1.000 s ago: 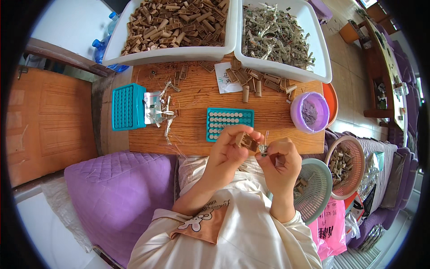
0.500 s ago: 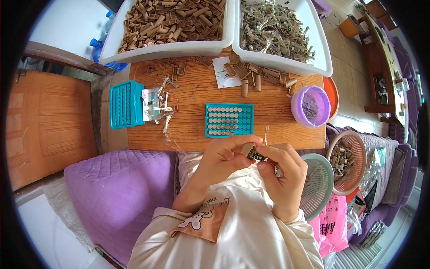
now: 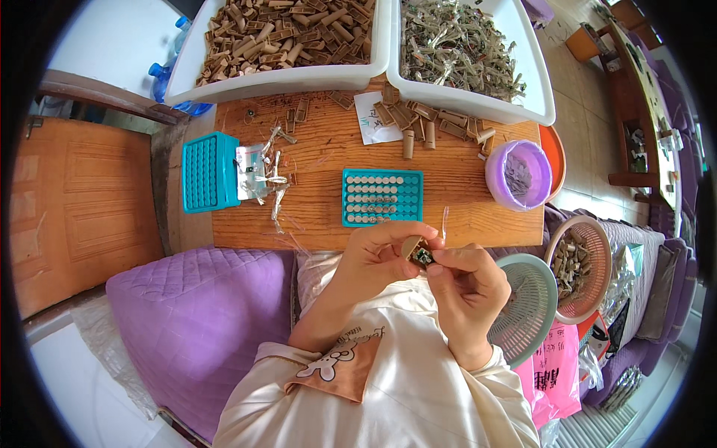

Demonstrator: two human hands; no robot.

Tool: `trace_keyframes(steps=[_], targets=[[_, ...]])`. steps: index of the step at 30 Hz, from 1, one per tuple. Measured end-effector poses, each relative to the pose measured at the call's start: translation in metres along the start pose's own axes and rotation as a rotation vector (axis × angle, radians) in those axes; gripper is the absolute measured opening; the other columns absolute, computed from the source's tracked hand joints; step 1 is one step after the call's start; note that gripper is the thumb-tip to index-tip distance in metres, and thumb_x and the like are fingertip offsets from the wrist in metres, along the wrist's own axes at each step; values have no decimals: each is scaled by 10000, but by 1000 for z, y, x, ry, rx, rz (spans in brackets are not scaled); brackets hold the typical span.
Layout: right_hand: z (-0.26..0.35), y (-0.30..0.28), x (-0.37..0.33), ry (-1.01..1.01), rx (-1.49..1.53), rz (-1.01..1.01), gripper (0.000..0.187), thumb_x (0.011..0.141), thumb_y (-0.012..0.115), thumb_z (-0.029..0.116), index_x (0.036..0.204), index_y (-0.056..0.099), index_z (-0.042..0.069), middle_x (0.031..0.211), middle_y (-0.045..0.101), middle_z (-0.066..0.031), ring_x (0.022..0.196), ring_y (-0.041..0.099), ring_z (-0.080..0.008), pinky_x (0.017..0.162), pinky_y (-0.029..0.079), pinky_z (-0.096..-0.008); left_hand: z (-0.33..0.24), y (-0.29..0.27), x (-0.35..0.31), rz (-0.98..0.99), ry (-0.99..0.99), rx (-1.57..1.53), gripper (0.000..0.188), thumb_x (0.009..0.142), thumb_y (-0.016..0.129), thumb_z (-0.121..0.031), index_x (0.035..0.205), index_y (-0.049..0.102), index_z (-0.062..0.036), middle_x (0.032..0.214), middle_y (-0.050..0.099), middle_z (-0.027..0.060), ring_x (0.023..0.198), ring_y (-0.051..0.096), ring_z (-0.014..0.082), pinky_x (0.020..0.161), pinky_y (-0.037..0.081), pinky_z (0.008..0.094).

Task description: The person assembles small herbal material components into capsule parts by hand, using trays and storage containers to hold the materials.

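Note:
Between thumb and fingers, my left hand grips a small brown plastic casing with its open side facing up. A small green circuit board sits in the casing's opening. From the right, my right hand pinches at the board's edge with thumb and forefinger; the fingertips partly hide what they touch. Just beyond my hands lies a teal tray with rows of round silver button cells. A thin clear strip stands up by my right fingertips.
Two white bins stand at the back, one with brown casings, one with wired boards. Loose casings and a paper note lie before them. A purple bowl is right, a teal rack left. Baskets stand beside me.
The casing and board have tilted more upright, showing more of the board. My right fingers have drawn closer together at its edge.

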State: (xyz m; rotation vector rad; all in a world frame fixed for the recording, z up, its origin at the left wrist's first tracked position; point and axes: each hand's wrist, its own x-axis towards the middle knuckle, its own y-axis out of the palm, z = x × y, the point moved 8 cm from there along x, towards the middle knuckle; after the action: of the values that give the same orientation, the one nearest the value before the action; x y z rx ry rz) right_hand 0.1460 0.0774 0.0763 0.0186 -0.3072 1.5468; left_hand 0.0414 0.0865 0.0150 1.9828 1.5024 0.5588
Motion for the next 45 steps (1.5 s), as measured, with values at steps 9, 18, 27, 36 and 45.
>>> trace_keyframes(steps=[9,18,27,36,45], targets=[[23,1,-7,-191,-262,-120,173,627,635,-97,752,563,-3,607,524,-52,425,430,-57,374,323,-171,-3,-2,-4,-44,92,5,422,651,705,-208,978,520,-16,902,590,96,849,583,219,744,482,314],[30,3,-9,-263,-312,-148,227,590,634,-119,780,583,-5,586,523,-39,426,444,-63,377,339,-174,-16,0,-7,68,118,14,384,646,666,21,1000,523,-20,956,561,108,890,552,182,761,461,294],[32,8,-11,-237,-224,-145,223,576,621,-125,763,581,-10,569,512,-34,428,446,-72,379,348,-180,-24,1,-9,133,228,43,399,621,660,78,990,537,-14,955,563,104,887,556,174,755,461,286],[24,31,-2,-309,-288,147,286,643,632,-74,911,608,23,823,487,-82,615,515,-131,495,441,-230,-19,-13,-14,-77,113,-57,420,760,601,-136,1132,457,-4,1015,554,120,905,549,174,793,447,276],[9,33,3,-222,-161,143,243,670,606,-75,898,599,9,856,462,-84,610,524,-143,483,433,-219,-18,-14,-14,-151,117,-46,430,808,543,-193,1160,405,13,1073,523,128,973,515,169,782,450,267]])
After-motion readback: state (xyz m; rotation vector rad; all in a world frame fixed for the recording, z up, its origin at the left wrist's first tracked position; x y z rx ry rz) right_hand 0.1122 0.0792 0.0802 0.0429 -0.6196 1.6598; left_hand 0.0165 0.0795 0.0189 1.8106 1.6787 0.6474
